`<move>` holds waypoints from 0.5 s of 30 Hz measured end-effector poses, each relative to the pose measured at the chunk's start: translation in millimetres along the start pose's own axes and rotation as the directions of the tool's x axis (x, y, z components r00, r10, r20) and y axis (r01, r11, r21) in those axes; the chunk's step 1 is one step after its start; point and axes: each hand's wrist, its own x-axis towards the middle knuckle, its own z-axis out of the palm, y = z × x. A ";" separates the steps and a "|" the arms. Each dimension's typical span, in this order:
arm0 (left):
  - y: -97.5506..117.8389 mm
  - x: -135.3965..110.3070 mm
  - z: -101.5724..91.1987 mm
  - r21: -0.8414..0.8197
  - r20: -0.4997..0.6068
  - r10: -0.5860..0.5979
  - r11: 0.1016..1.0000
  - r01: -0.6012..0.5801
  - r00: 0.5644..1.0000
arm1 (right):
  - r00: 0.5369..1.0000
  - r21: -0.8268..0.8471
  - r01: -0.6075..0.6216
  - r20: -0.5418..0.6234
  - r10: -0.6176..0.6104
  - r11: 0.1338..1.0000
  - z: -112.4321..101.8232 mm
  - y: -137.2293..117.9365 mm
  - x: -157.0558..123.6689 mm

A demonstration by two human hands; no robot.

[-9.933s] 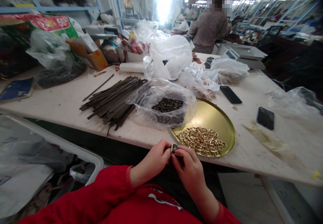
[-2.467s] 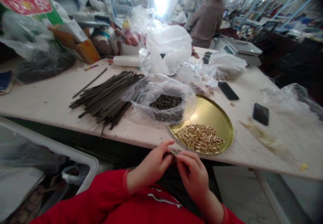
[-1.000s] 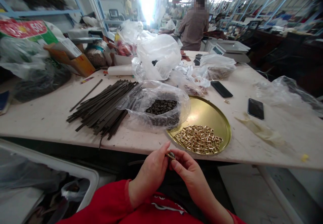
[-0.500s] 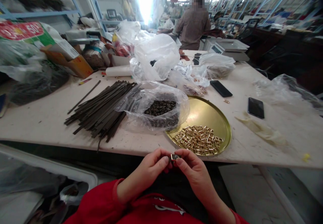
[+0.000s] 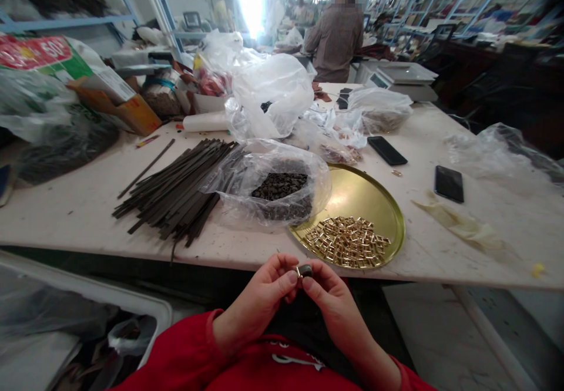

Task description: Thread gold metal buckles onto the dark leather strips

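Observation:
Just in front of the table edge, my left hand (image 5: 274, 284) pinches a small gold metal buckle (image 5: 298, 272) between thumb and fingers. My right hand (image 5: 329, 290) pinches a small dark loop (image 5: 305, 270), which touches the buckle; how far one passes through the other is too small to make out. Beyond my hands lies a round gold tray (image 5: 352, 191) with a heap of gold buckles (image 5: 348, 242) on its near part. Left of it, an open clear plastic bag (image 5: 229, 203) holds many small dark loops (image 5: 279, 188).
A bundle of dark strips (image 5: 176, 191) lies left of the bag. Two phones (image 5: 388, 150) rest on the right side of the table (image 5: 247, 247). White plastic bags (image 5: 282, 91) pile up at the back. A person (image 5: 337, 41) stands beyond, near a scale (image 5: 403, 74).
The buckle and the dark loop have turned between my fingers, so the loop's curved side shows more. Both hands stay in nearly the same place.

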 end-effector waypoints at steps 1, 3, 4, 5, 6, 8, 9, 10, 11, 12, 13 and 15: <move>-1.2 0.1 -1.0 0.022 0.000 0.003 1.000 -0.003 1.000 | 1.000 -0.002 0.007 -0.003 -0.007 1.000 0.4 -0.1 -0.3; -3.6 0.4 -3.3 0.071 0.007 0.010 0.997 -0.010 1.000 | 1.000 -0.008 0.021 -0.017 -0.021 1.000 0.5 0.3 -0.8; -4.5 0.5 -4.1 0.086 0.010 0.014 0.996 -0.015 1.000 | 0.999 -0.010 0.027 -0.027 -0.028 1.000 0.3 0.8 -1.1; -5.1 0.6 -4.4 0.092 0.013 0.019 0.996 -0.020 1.000 | 0.999 -0.010 0.033 -0.035 -0.034 0.999 0.0 1.3 -1.3; -5.3 0.6 -4.3 0.090 0.012 0.024 0.996 -0.025 1.000 | 0.998 -0.009 0.041 -0.041 -0.041 0.999 -0.3 1.8 -1.6; -5.0 0.4 -3.1 0.084 0.002 0.030 0.996 -0.030 1.000 | 0.997 -0.005 0.059 -0.048 -0.059 0.998 -0.8 2.7 -2.0; -4.5 0.3 -2.2 0.083 -0.006 0.033 0.996 -0.032 0.999 | 0.996 -0.003 0.067 -0.050 -0.067 0.998 -0.8 3.2 -2.1; -4.0 0.1 -1.5 0.088 -0.014 0.035 0.996 -0.034 0.999 | 0.996 -0.003 0.073 -0.050 -0.073 0.997 -0.8 3.6 -2.2; -3.6 -0.1 -0.9 0.095 -0.019 0.037 0.995 -0.035 0.999 | 0.996 -0.003 0.073 -0.048 -0.074 0.997 -0.9 4.0 -2.1; -3.2 -0.2 -0.6 0.103 -0.023 0.039 0.994 -0.036 0.999 | 0.996 -0.005 0.069 -0.047 -0.069 0.998 -0.9 4.4 -1.9; -3.0 -0.3 -0.6 0.109 -0.024 0.039 0.993 -0.037 0.999 | 0.997 -0.007 0.061 -0.047 -0.061 0.998 -1.1 4.8 -1.7; -2.9 -0.6 -1.1 0.108 -0.024 0.035 0.994 -0.032 0.999 | 0.997 -0.011 0.043 -0.064 -0.044 0.999 -2.0 5.6 -1.0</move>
